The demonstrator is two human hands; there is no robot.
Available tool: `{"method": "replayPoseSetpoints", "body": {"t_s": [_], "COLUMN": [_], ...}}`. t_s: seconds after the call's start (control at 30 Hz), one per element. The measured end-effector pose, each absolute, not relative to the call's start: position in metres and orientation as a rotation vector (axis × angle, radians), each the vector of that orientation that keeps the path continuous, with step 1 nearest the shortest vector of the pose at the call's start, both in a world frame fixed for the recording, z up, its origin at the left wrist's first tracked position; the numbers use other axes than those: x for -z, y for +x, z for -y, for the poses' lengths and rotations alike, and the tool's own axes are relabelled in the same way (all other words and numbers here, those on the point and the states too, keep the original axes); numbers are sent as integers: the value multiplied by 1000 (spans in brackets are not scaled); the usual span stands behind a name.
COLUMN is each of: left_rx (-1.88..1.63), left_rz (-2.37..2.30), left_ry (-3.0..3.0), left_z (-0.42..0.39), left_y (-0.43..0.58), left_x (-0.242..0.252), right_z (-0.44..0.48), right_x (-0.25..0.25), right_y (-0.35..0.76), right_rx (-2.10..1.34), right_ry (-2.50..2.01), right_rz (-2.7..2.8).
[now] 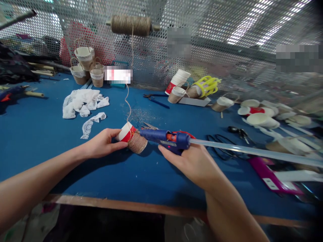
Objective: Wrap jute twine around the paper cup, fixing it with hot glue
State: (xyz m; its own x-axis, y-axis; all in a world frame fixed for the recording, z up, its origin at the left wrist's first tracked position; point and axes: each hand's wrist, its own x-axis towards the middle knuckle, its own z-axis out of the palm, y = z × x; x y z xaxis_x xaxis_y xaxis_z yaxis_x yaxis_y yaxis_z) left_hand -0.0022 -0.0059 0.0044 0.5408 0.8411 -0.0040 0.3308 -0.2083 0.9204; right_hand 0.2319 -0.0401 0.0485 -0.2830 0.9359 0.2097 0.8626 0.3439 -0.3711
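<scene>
My left hand [102, 144] grips a red and white paper cup [127, 131] lying on its side on the blue table [37, 131]. The cup's lower part is wound with jute twine [137, 143]. A strand of twine [128, 104] rises from the cup to a spool [131, 25] on the mesh wall. My right hand [195, 163] is closed round a blue glue gun [168, 137] with a long clear glue stick [252, 152] out of its back. The gun's nozzle touches the twine on the cup.
White lace scraps [83, 102] lie at the left. Twine-wrapped cups with handles [87, 65] stand at the back left. More paper cups [178, 84], a yellow holder [208, 85], blue pliers [156, 99], black scissors [238, 132] and a purple box [274, 174] lie right. The table's wooden edge [126, 204] is near.
</scene>
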Motion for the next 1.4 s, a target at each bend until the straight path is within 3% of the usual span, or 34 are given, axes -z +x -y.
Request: {"method": "replayPoseSetpoints", "body": {"t_s": [1.4], "left_rx": [-617], "left_rz": [-874], "left_ry": [1947], "left_z": [5], "left_y": [-6], "left_x": [-7], "right_z": [37], "right_x": [-61], "right_y": [234], "right_rx": [-675], "right_ry": [-1577], "right_rz": [2099]}}
